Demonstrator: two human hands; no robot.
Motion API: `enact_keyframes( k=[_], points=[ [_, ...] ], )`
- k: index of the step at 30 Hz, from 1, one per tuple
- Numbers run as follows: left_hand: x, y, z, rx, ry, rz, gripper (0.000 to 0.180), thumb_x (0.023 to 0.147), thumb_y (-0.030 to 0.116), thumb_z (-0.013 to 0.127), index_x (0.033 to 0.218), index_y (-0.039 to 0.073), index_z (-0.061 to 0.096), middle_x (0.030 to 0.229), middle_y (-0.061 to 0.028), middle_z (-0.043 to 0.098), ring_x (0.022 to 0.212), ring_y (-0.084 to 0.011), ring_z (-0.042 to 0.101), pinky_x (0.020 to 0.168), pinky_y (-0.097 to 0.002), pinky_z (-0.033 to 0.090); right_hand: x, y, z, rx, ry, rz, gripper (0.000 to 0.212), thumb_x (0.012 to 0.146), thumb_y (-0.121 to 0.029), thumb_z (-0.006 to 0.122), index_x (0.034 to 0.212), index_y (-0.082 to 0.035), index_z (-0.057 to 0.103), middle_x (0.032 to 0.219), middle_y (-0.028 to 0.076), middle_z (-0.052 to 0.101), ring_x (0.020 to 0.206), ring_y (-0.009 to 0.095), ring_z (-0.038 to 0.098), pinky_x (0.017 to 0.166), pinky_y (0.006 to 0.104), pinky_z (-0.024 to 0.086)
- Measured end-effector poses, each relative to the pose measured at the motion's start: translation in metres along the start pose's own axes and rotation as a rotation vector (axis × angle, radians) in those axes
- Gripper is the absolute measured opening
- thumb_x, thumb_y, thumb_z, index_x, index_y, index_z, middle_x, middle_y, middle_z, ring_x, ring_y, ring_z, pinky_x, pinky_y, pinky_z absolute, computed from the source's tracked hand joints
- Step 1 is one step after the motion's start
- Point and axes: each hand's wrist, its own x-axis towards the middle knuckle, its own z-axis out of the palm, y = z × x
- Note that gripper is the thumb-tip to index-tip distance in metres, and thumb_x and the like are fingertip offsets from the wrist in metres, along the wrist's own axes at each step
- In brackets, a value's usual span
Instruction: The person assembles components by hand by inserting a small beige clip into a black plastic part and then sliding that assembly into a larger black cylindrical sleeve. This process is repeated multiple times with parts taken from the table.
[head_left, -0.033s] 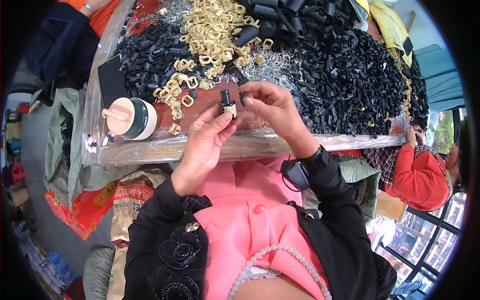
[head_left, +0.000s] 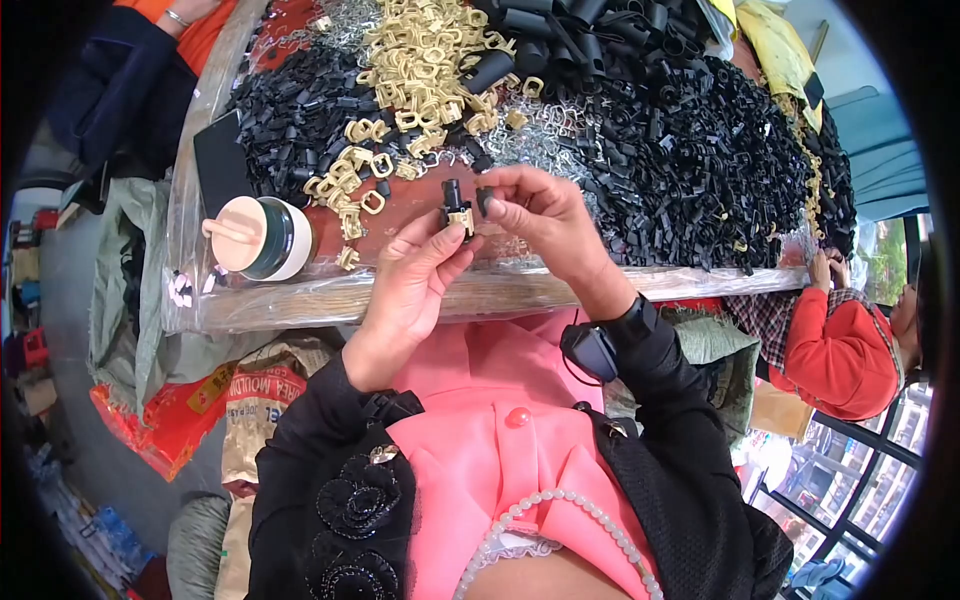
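Between the thumb and fingers of my left hand stands a small black and tan plastic assembly, its black tubular end pointing away from me. Just to its right, my right hand pinches a small dark plastic piece by thumb and forefinger; a narrow gap parts the two. Beyond my hands lie a heap of tan ring-shaped plastic parts, a pile of small black parts at left and a broad pile of black parts at right. Silvery bent metal clips lie between them.
A lidded cup stands at the table's left front, near a flat black panel. The wooden table edge is wrapped in plastic film. One person in red works at right; another's dark sleeve shows at upper left.
Hardly anything differs. My right hand, with the small dark piece, has shifted very slightly; my left hand keeps its hold on the assembly.
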Motion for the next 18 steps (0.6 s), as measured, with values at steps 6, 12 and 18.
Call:
enact_keyframes(
  k=[6, 12, 18],
  points=[
    [0.002, 0.001, 0.015, -0.006, -0.057, -0.030, 0.024, 0.080, 0.011, 0.056, 0.103, 0.002, 0.054, 0.092, -0.0041, 0.059, 0.079, -0.0114, 0.058, 0.067, -0.0192, 0.048, -0.017, -0.003, 0.003, 0.178, 0.019, -0.002, 0.027, 0.071, -0.013, 0.066, 0.095, -0.002, 0.056, 0.075, 0.001, 0.054, 0.067, 0.007, 0.050, 0.056, 0.0212, 0.041],
    [-0.005, -0.003, 0.016, 0.048, -0.160, -0.173, 0.024, 0.084, 0.017, 0.052, 0.102, 0.002, 0.053, 0.086, -0.0038, 0.059, 0.075, -0.0098, 0.057, 0.066, -0.0193, 0.048, -0.028, -0.007, -0.006, -0.650, 0.088, -0.495, 0.025, 0.069, -0.015, 0.067, 0.088, -0.001, 0.059, 0.077, 0.007, 0.054, 0.069, 0.016, 0.053, 0.057, 0.0258, 0.043],
    [-0.001, -0.008, 0.013, 0.132, -0.162, -0.190, 0.026, 0.085, 0.020, 0.050, 0.102, 0.001, 0.052, 0.081, -0.0038, 0.058, 0.070, -0.0105, 0.057, 0.062, -0.0202, 0.048, -0.026, -0.003, -0.015, -0.728, 0.060, -0.687, 0.024, 0.065, -0.009, 0.067, 0.087, -0.003, 0.059, 0.075, 0.009, 0.053, 0.063, 0.022, 0.052, 0.056, 0.0294, 0.043]
  ],
)
